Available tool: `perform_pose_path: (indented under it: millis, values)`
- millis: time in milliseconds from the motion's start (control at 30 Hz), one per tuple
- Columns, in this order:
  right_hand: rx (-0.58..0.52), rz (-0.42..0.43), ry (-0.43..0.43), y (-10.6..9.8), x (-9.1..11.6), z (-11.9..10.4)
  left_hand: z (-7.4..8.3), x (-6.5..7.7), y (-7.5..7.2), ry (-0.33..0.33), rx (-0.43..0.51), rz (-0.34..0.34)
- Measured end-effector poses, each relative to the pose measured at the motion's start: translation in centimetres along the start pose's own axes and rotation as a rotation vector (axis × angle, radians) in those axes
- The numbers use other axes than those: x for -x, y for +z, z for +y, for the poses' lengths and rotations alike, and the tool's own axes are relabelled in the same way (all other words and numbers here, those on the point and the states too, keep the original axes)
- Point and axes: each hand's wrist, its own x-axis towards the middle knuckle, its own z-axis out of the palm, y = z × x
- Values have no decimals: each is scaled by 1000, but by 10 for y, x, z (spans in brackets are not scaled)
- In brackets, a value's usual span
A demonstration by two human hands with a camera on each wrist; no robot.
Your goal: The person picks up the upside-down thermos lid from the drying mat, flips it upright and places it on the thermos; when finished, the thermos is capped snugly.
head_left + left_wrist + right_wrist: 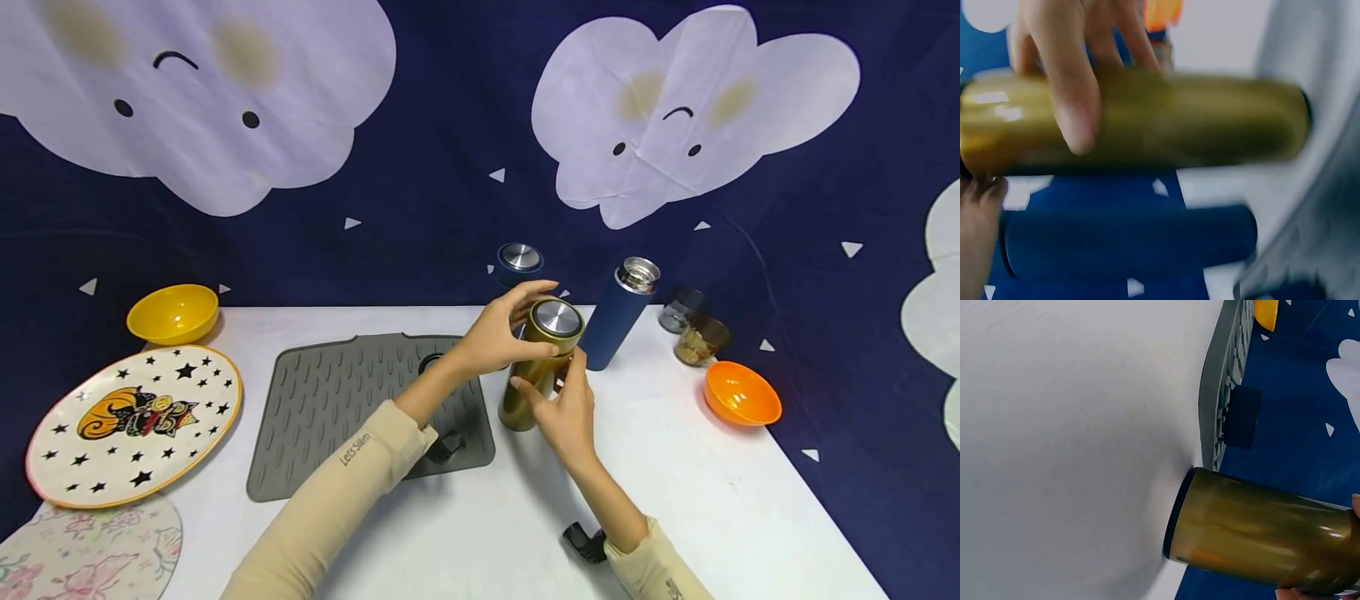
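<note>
Gold flask [538, 367] stands upright on the white table [675, 500], its base just off the right edge of the grey ribbed mat [352, 400]; the left hand [498, 333] curls round its top, fingers wrapped about the cap with the shiny steel disc, and the left wrist view shows those fingers [1075, 94] lying across the gold body [1147, 134]; the right hand [566, 412] grips the body lower down, thumb and fingers closed round it, though the right wrist view shows only the flask's base [1241, 531] on the table and a sliver of fingertip at the frame's edge. A blue flask [618, 312] stands just behind and to the right, leaning a little, and a second blue one [519, 265] sits behind the left hand; two small glass jars [693, 329] and an orange bowl [741, 393] lie further right; a yellow bowl [173, 313] and a star-patterned plate [135, 425] sit well apart on the left.

Risks, as I judge them: the flask is tall and narrow-footed, so a pull or twist at the cap without a firm lower grip could tip it; its base is close to the mat's raised edge, which could catch it and rock it; the blue flask stands near enough that a sideways swing of the gold one or an elbow could knock it over; the smooth, glossy body may slip in the right hand if the cap is stiff.
</note>
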Motion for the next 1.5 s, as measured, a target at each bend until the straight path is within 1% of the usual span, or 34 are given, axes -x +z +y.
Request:
perform_pose_path:
  millis: [33, 67, 100, 200, 267, 300, 367, 433, 467, 533, 600, 633, 700, 767, 800, 900, 933, 1000, 1067, 1133, 1233, 1267, 1333, 1367, 1433, 1467, 1500]
  values:
    - [-1, 1, 0, 0, 0, 0, 0, 1, -1, -5, 46, -22]
    - [-2, -1, 4, 0, 0, 0, 0, 1, -1, -18, 66, -33]
    - [-3, -3, 8, 0, 0, 0, 1, 2, 0, -29, 44, -31]
    - [9, -1, 5, 0, 0, 0, 1, 1, 4, -41, -90, 5]
    - [13, -4, -2, 1, 0, 0, 2, 1, 5, -45, -132, 30]
    - [11, -8, -4, 1, 0, 0, 2, 1, 5, -33, -127, 27]
    - [9, -12, -1, 2, 0, 1, 1, 1, 4, -20, -80, 8]
    - [4, -12, 3, 2, 0, 0, 1, 2, 4, -32, -45, -5]
    - [1, -12, 4, 1, 0, 0, 1, 2, 4, -37, -55, -2]
    - [0, -6, -3, 2, 0, 0, 2, 2, 6, -36, -111, 18]
    - [5, -2, -14, 2, 0, 1, 1, 1, 7, -31, -129, 41]
    - [6, -3, -20, 2, 0, 1, 1, 1, 7, -24, -118, 43]
    - [11, -5, -22, 3, 0, 2, 0, 2, 5, -3, -66, 30]
    - [12, -5, -14, 2, 1, 2, 0, 2, 4, -11, 2, 4]
    - [8, -6, -12, 2, 1, 2, 0, 3, 5, -21, 6, 0]
    - [-2, -7, -14, 2, 0, 2, 0, 2, 7, -33, -65, 33]
    - [-2, -7, -17, 1, 0, 2, 0, 2, 8, -39, -66, 42]
    - [-6, -11, -20, 1, 0, 2, 0, 2, 10, -24, -42, 46]
    - [-6, -13, -20, 1, 0, 2, 0, 2, 10, -5, 8, 23]
    - [-5, -14, -20, 1, 0, 2, 0, 3, 10, -16, 61, 3]
    - [4, -6, -36, 1, 0, 3, 2, 3, 13, -41, -34, 37]
    - [9, -1, -41, 1, 0, 2, 2, 3, 14, -50, -42, 48]
    - [19, 4, -49, 2, 0, 3, 3, 2, 15, -56, -15, 60]
    - [20, 5, -50, 2, 0, 3, 3, 2, 16, -50, 13, 58]
    - [17, 3, -45, 2, 0, 3, 3, 1, 17, -50, 112, 40]
    - [8, -2, -42, 2, 0, 4, 3, 1, 17, -60, 130, 36]
    - [1, -6, -38, 1, 0, 4, 3, 2, 18, -68, 120, 41]
